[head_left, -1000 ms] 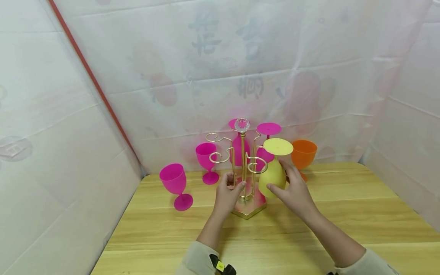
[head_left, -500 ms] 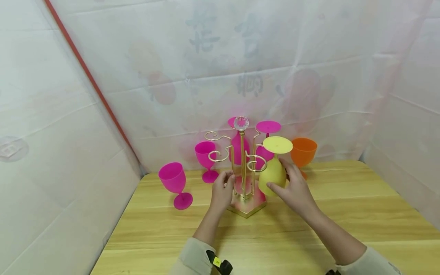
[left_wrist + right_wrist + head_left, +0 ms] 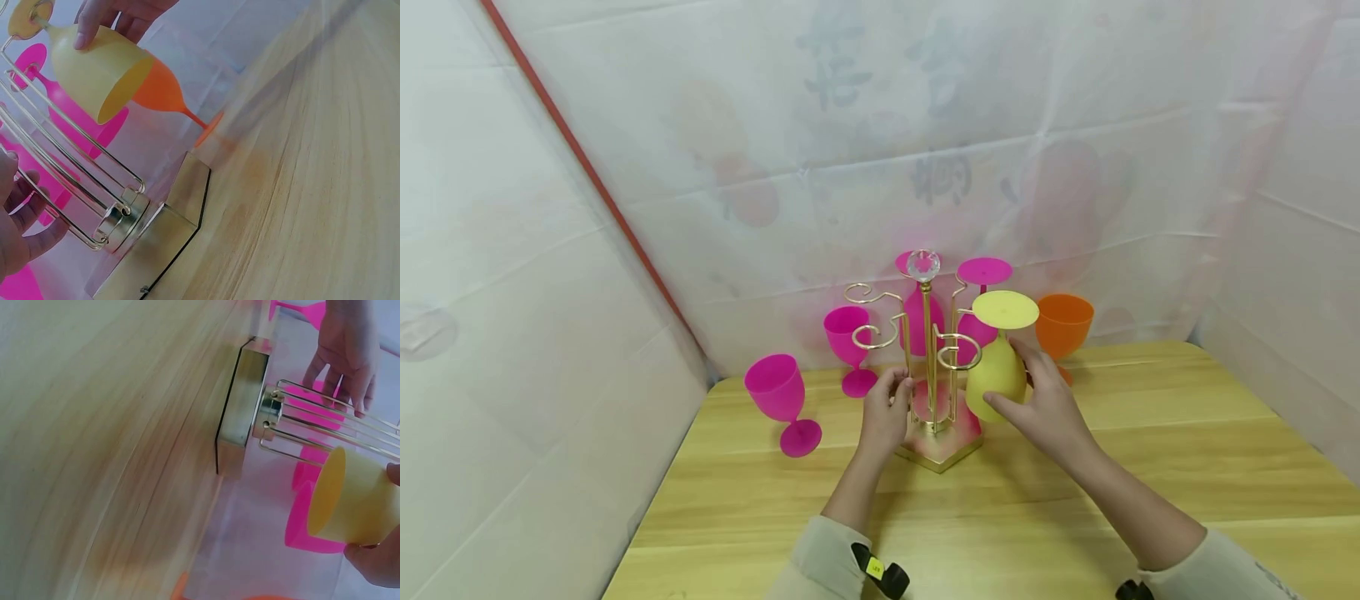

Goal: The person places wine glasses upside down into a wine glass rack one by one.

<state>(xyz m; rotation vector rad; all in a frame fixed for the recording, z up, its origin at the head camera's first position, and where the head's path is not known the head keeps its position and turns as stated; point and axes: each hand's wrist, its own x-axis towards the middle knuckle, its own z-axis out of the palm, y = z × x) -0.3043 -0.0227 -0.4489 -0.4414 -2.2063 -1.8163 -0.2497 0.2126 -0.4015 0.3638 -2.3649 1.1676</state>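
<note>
Head cam looks fwd and down over the wooden table (image 3: 1150,467) toward its far edge. Both wrist cams sit close, tilted, sharing the gold wire goblet rack (image 3: 931,367) (image 3: 119,219) (image 3: 250,419) w/ head view.

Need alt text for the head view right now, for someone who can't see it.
A right hand holds an upside-down yellow goblet at a gold wire rack on a wooden table, while the left hand grips the rack's wires. Pink goblets and an orange goblet stand around.

Faint Chinese characters show through the translucent white sheet (image 3: 880,125) on the far wall, upper centre and lower centre; too blurred to read. Small yellow tag on left wrist strap (image 3: 874,568), print illegible.
</note>
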